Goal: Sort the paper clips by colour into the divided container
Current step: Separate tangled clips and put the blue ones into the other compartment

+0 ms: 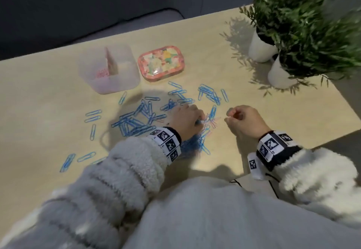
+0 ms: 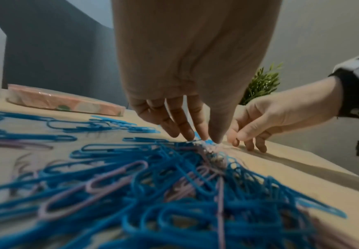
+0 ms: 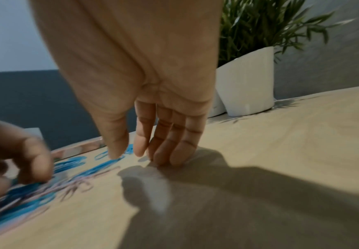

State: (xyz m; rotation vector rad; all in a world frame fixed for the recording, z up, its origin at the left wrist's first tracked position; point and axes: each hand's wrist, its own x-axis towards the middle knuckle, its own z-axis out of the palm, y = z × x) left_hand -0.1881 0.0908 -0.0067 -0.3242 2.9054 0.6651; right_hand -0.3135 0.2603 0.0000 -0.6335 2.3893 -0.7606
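Standing at the far left of the pale wooden desk (image 1: 48, 96) was the divided container (image 1: 109, 68), translucent, with a few pink paper clips (image 1: 102, 73) in its left compartment. Just right of it lay a flowery tin (image 1: 161, 63). Blue paper clips (image 1: 136, 119) were scattered in front of both and piled thickest under the left hand (image 1: 187, 119), with pink ones mixed into the heap. That hand's fingers (image 2: 185, 128) pointed down into the pile, their tips touching clips; whether they pinched one could not be told. Well clear of the container, the right hand (image 1: 246, 119) rested beside the pile's right edge, fingers loosely curled, tips on the bare desk, holding nothing visible. Two potted plants (image 1: 293, 23) in white pots stood at the far right.
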